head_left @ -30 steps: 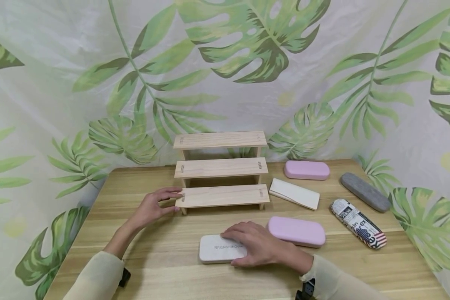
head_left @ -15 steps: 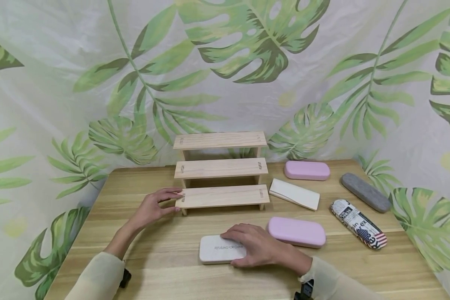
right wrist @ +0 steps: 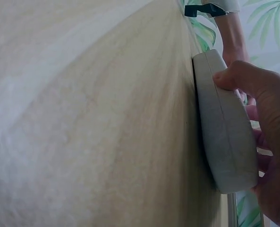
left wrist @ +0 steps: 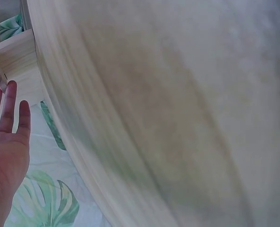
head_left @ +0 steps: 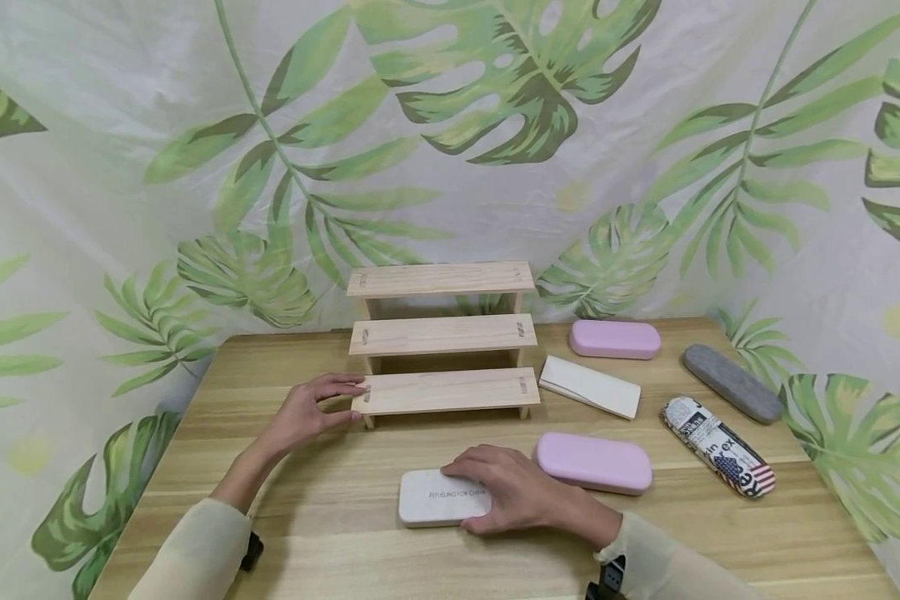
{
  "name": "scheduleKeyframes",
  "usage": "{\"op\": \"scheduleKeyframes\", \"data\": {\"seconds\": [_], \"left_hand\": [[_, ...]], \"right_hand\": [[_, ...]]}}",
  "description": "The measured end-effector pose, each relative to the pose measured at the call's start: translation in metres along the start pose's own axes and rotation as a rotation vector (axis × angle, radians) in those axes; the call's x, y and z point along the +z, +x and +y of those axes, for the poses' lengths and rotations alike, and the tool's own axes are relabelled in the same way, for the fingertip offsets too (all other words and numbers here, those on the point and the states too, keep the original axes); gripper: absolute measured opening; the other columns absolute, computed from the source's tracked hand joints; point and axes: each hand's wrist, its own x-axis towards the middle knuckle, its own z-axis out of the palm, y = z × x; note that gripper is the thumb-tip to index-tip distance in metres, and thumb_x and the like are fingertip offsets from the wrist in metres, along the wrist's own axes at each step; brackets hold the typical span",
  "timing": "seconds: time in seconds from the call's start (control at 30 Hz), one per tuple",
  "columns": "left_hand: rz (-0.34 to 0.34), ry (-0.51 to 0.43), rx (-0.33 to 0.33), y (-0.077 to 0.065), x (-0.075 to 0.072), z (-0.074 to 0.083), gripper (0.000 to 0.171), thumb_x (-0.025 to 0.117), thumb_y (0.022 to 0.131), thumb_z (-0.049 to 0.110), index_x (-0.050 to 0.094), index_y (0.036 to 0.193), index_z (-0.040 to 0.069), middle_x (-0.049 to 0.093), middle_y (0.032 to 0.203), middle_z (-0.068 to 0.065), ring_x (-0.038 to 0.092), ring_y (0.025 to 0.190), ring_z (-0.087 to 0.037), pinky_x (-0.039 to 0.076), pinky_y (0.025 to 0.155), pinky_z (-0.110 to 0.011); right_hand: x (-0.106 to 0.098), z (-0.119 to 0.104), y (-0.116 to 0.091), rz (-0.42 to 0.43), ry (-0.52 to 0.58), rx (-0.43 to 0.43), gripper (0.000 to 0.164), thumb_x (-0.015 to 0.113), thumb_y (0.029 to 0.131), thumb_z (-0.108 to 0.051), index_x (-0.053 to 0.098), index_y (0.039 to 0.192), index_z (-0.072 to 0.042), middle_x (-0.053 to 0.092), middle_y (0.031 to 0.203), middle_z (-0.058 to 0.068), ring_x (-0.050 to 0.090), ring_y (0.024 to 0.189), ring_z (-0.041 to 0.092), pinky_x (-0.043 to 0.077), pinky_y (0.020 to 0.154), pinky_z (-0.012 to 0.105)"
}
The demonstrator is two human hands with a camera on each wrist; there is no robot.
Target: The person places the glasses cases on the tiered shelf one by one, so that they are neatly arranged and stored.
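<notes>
My right hand [head_left: 506,492] holds a white hard glasses case [head_left: 435,498] that lies flat on the table, its lid printed with small dark lettering. In the right wrist view the thumb presses one long side of the case [right wrist: 224,127] and the fingers lie on the other side. My left hand [head_left: 311,414] touches the left end of the lowest step of a three-step wooden shelf [head_left: 450,392]. The left wrist view shows the left hand's fingers [left wrist: 8,106] mostly straight against the shelf's end.
Right of the shelf lie a cream folded case [head_left: 588,387] and a pink glasses case [head_left: 615,340]. Another pink case [head_left: 592,462] sits just behind the right hand. Farther right are a grey case [head_left: 731,383] and a printed case [head_left: 717,447]. A leaf-patterned cloth [head_left: 495,200] hangs behind the table.
</notes>
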Motion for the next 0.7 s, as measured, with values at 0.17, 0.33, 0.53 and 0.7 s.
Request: {"op": "scheduleKeyframes", "data": {"seconds": [0.17,0.33,0.53,0.7], "left_hand": [[0.007,-0.002,0.010,0.001,0.000,-0.001,0.038,0.089,0.088,0.018,0.079,0.124,0.013,0.070,0.138,-0.004,0.063,0.130,-0.032,0.041,0.107,-0.014],[0.016,-0.005,0.008,0.000,0.002,-0.002,0.037,0.089,0.088,0.018,0.080,0.123,0.014,0.071,0.137,-0.004,0.064,0.129,-0.033,0.042,0.106,-0.014],[0.017,-0.012,-0.006,0.000,0.002,-0.002,0.037,0.089,0.087,0.018,0.080,0.123,0.015,0.071,0.137,-0.003,0.063,0.130,-0.032,0.042,0.106,-0.013],[0.005,-0.024,-0.027,0.001,0.001,0.000,0.038,0.089,0.088,0.020,0.079,0.124,0.016,0.070,0.139,-0.001,0.062,0.132,-0.031,0.041,0.106,-0.012]], "right_hand": [[-0.001,0.001,0.000,0.009,-0.001,-0.016,0.073,0.090,0.078,-0.045,0.066,0.140,-0.015,0.070,0.131,0.000,0.066,0.119,0.013,0.056,0.100,0.028],[-0.003,0.002,0.002,0.027,-0.020,-0.050,0.073,0.090,0.077,-0.046,0.067,0.139,-0.013,0.071,0.129,0.001,0.067,0.117,0.014,0.056,0.100,0.028],[-0.008,0.002,0.003,0.031,-0.020,-0.058,0.069,0.087,0.080,-0.045,0.068,0.138,-0.013,0.071,0.130,0.001,0.067,0.116,0.014,0.057,0.097,0.026],[-0.015,0.002,0.005,0.055,-0.019,-0.057,0.066,0.088,0.080,-0.041,0.069,0.136,-0.012,0.071,0.129,0.002,0.067,0.116,0.013,0.057,0.093,0.025]]}}
